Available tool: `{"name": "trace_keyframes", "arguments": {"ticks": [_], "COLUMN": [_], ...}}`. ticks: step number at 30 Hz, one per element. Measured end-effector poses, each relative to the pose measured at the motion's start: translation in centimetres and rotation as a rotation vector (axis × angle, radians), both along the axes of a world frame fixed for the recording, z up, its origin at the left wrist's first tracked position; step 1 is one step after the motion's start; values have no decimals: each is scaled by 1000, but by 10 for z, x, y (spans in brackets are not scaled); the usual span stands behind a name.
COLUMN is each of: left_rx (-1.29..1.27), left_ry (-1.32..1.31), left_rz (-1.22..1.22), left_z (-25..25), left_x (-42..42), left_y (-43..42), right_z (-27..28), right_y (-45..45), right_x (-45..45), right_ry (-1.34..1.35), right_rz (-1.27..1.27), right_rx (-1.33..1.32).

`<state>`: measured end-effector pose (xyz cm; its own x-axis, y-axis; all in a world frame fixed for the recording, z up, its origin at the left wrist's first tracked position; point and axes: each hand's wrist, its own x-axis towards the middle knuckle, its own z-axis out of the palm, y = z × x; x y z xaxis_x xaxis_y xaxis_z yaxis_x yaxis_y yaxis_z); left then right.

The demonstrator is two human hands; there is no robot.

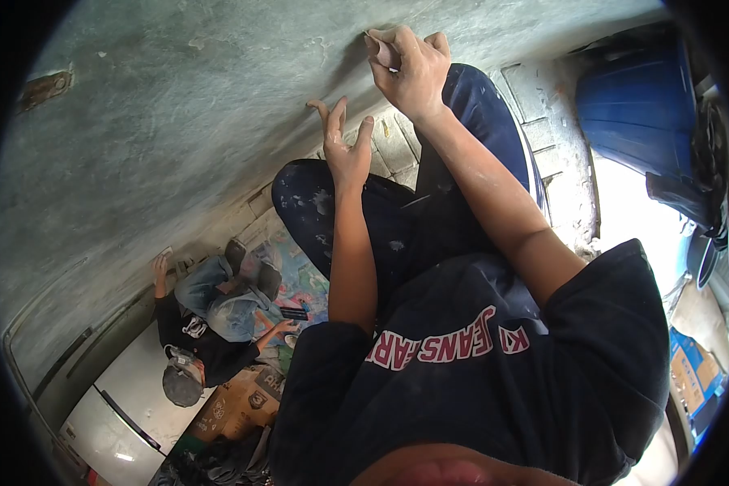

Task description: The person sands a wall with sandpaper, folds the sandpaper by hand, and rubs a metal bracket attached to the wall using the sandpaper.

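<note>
Centrally, the right hand (410, 74) closes on a small piece (387, 55) at the grey-green panel (170, 121); the left hand (349, 158), empty, opens with spread fingers. Bent knees (301, 185) crowd beneath, flanked by a co-worker (174, 320) and a blue container (636, 113).

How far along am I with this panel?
The panel looks dull and scuffed, so probably partly worked. Your right hand holds a small piece at it; your left hand is open. Pale marks show, perhaps yet to be smoothed; how much remains, I can't tell.
</note>
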<state>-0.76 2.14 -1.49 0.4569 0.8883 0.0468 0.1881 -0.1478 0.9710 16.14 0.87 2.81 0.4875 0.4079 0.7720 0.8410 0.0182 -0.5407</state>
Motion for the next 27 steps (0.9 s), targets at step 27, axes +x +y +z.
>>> {"name": "trace_keyframes", "arguments": {"ticks": [27], "left_rx": [18], "left_ry": [55], "left_rz": [-12], "left_z": [2], "left_x": [3], "left_y": [1], "right_z": [-3], "right_y": [9], "right_x": [-3], "right_ry": [-16], "right_rz": [-85], "right_rx": [57]}}
